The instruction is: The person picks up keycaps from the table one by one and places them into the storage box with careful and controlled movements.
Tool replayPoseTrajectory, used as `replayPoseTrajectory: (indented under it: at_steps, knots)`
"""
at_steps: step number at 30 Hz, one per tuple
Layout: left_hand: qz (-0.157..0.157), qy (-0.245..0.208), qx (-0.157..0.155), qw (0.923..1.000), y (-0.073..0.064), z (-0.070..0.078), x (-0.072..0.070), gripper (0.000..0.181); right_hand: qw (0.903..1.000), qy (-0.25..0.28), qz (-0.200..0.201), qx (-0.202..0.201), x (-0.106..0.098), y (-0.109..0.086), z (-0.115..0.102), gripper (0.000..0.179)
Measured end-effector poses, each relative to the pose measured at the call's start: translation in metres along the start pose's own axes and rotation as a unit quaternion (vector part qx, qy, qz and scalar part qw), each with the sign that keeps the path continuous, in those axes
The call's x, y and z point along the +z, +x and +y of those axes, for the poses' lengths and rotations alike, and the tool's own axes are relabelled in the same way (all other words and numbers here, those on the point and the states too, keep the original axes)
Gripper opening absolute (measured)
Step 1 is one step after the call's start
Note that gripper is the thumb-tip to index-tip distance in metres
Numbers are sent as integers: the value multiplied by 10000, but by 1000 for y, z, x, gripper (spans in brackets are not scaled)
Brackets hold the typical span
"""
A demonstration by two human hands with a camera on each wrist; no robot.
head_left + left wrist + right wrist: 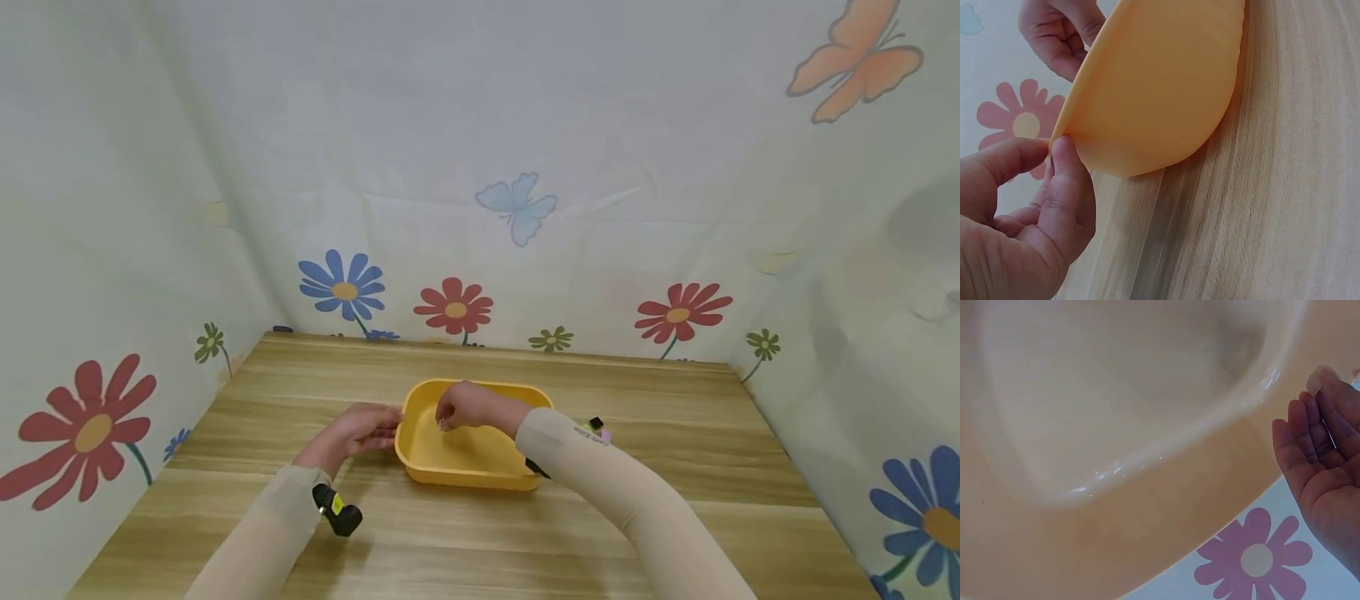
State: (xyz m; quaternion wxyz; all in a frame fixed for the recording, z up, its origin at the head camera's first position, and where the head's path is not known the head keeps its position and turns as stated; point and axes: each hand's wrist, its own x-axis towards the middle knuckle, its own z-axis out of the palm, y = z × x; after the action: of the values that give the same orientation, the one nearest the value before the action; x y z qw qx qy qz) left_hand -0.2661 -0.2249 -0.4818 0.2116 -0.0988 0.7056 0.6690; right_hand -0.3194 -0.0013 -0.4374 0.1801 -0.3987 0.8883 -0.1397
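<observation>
A yellow plastic basin (472,480) with rounded corners stands on the wooden table. My left hand (369,427) is at its left end, and in the left wrist view the thumb and forefinger pinch the basin's rim (1079,84). My right hand (467,406) reaches over the inside of the basin, fingertips pointing down. A small pale piece (1314,385) shows between its thumb and fingertips, too small to tell its kind. The basin's floor (1104,394) looks bare and shiny in the right wrist view.
Several small coloured pieces, one a black block (596,422) and one a pink block (606,435), lie right of the basin, partly behind the right forearm. A flower-printed white cloth (420,208) hangs around the table's (675,467) back and sides.
</observation>
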Motion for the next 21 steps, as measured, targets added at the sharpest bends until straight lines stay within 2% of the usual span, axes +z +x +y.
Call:
replayPoseTrajectory:
  at_steps: [14,21]
  knots:
    - [-20,22,12,10000,0,1,1,48,9995,-40,-218,234,10,14,0,12]
    - [95,69,-44,9999,1,1,1,46,9989,-143,-270,353,13,17,-4,11]
